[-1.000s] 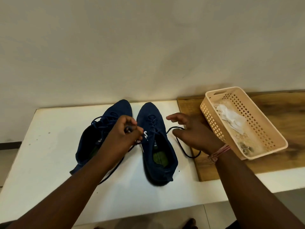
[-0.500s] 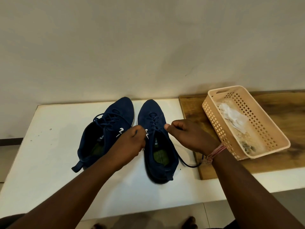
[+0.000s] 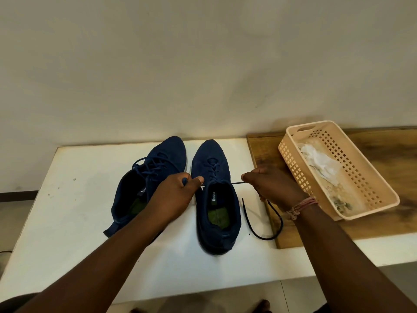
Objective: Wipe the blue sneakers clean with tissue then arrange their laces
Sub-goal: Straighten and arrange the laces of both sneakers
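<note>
I have both hands closed on the lace ends of the right sneaker [image 3: 216, 199]: my left hand [image 3: 173, 197] pinches one end just left of its tongue, and my right hand [image 3: 273, 188] grips the other end, pulled tight across to the right. The free tail of the lace [image 3: 266, 224] loops on the tabletop [image 3: 74, 222] near the wooden board [image 3: 383, 224]. The left sneaker [image 3: 146, 184] stands just beside it. If I pull unevenly, the shoe may slide or turn, and one end could slip from my fingers.

Left hand [image 3: 173, 195] fisted, pinching lace end [image 3: 185, 181]; right hand [image 3: 273, 188] curled, gripping lace [image 3: 237, 183].
</note>
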